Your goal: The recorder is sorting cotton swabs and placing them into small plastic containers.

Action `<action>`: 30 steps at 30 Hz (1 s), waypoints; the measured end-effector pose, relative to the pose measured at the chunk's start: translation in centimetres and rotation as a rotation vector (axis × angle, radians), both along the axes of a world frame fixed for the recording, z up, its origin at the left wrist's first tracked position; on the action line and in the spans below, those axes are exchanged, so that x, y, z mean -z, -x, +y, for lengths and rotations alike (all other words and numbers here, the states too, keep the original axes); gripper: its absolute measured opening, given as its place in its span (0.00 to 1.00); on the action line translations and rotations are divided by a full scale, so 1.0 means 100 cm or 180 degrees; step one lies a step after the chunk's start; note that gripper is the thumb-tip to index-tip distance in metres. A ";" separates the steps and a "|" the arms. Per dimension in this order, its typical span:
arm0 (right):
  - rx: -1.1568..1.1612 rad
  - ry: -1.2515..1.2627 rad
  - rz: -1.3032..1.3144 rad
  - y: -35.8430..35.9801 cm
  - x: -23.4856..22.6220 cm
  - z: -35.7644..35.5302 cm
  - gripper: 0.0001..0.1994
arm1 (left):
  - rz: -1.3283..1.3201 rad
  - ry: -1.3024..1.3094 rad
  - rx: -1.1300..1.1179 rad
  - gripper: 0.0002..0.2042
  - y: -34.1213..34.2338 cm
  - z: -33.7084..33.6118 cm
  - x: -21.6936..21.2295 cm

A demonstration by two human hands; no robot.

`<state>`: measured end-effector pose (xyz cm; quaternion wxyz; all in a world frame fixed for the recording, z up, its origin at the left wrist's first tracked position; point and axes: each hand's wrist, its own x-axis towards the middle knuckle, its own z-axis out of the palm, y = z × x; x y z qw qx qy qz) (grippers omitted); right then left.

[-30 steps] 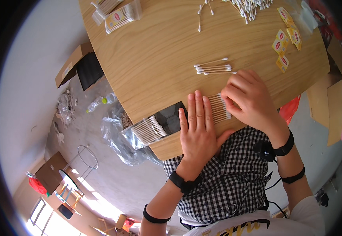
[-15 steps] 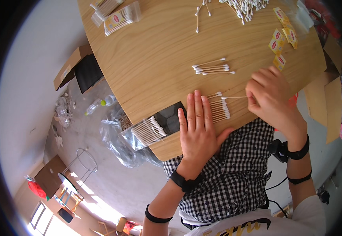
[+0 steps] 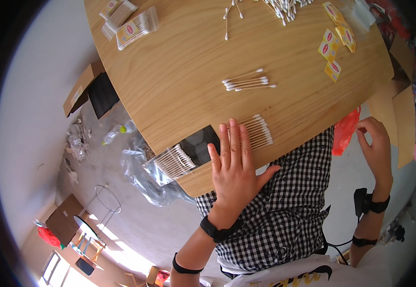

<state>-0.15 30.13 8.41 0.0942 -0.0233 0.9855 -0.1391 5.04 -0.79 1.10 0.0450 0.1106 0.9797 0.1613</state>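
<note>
My left hand (image 3: pixel 234 167) lies flat with fingers stretched out at the table's near edge. Its fingers cover the left ends of a row of cotton swabs (image 3: pixel 259 131), whose white tips stick out to the right. Left of the hand are a dark patterned flat piece (image 3: pixel 199 146) and a clear bag filled with cotton swabs (image 3: pixel 175 161) at the table's edge. My right hand (image 3: pixel 374 138) is off the table's right side, beside a red plastic bag (image 3: pixel 346 134). Its fingers are loosely bent, with the thumb apart, and no swab shows in them.
Several loose swabs (image 3: pixel 248 82) lie mid-table on the wooden table (image 3: pixel 169 86). A larger heap of swabs (image 3: pixel 289 7) is at the far edge. Yellow cards (image 3: pixel 330 45) lie far right; filled swab packs (image 3: pixel 136 28) sit far left. Cardboard boxes (image 3: pixel 404 124) stand beyond the right edge.
My right hand has moved from the swab row out past the table's right edge. The swab it pinched is out of sight. My left hand stays flat on the row.
</note>
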 end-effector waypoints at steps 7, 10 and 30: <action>-0.0999 0.1279 0.0391 0.024 0.031 -0.105 0.05 | -0.0125 0.0330 0.0002 0.57 0.006 0.007 0.004; -0.0880 0.1587 0.0558 0.032 0.046 -0.119 0.05 | -0.0131 0.0401 0.0010 0.57 0.008 0.008 0.003; -0.0957 0.1588 0.1025 0.065 0.068 -0.154 0.05 | -0.0082 -0.0204 -0.0116 0.57 0.009 0.004 0.006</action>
